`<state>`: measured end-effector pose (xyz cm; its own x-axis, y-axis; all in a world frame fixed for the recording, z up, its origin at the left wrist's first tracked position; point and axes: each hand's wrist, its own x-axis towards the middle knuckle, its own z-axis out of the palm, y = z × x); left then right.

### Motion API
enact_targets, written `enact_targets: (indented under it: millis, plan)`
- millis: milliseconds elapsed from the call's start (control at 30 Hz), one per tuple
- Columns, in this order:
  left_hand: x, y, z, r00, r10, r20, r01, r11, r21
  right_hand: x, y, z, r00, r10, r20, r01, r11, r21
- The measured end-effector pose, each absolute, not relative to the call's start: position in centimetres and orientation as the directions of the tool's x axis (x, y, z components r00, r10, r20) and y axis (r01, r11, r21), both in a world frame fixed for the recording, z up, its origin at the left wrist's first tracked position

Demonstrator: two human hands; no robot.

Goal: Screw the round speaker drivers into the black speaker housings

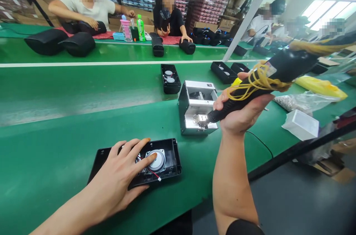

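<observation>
Black plastic forms the speaker shell [167,155], which lies open side up on the green bench [55,146], close to its near edge. The left hand [122,175] rests flat on the shell with fingers spread, the forefinger touching the round silver speaker cone [157,161] seated in it. That hand grips nothing; it presses down and steadies.

The right hand [241,112] is closed firmly around the black handle of an electric screwdriver [267,79], which is tilted so its tip points down and left. The tip sits at the outlet of a small grey screw feeder box [194,111] standing on the bench just beyond the shell. Yellow rubber bands [250,85] are wound around the tool body, and its cable runs off to the upper right.

Handling assessment: the shell looks rigid and light, likely to slide on the smooth bench unless pinned, so its rim and corners are the sound places to hold. The cone is judged delicate; pressure on its centre could dent it. Thin red and black wires [154,174] beside the cone could snag. The screwdriver appears fairly heavy and top-loaded by its cable, calling for a full-palm hold near mid-handle.

Further shells [170,78] lie farther along the bench. Other people sit on the far side, well apart, with their own hands on black parts. A white tray [302,123] and plastic bags [319,86] lie to the right.
</observation>
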<state>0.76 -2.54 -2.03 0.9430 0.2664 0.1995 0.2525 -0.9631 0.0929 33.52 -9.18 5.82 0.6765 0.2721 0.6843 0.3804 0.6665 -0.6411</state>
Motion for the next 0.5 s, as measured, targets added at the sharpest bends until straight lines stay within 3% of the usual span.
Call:
enact_targets:
  millis: [333, 500]
  plan:
    - [1.0, -2.6, -1.3, 0.948, 0.282, 0.151, 0.259, -0.953, 0.157, 32.3, -10.4, 6.4, 0.679, 0.361, 0.639, 0.335, 0.622, -0.708]
    - [1.3, -2.7, -0.4, 0.952, 0.281, 0.119, 0.257, -0.949, 0.182, 30.1, -12.4, 7.7, 0.661, 0.506, 0.555, 0.208, 0.587, -0.782]
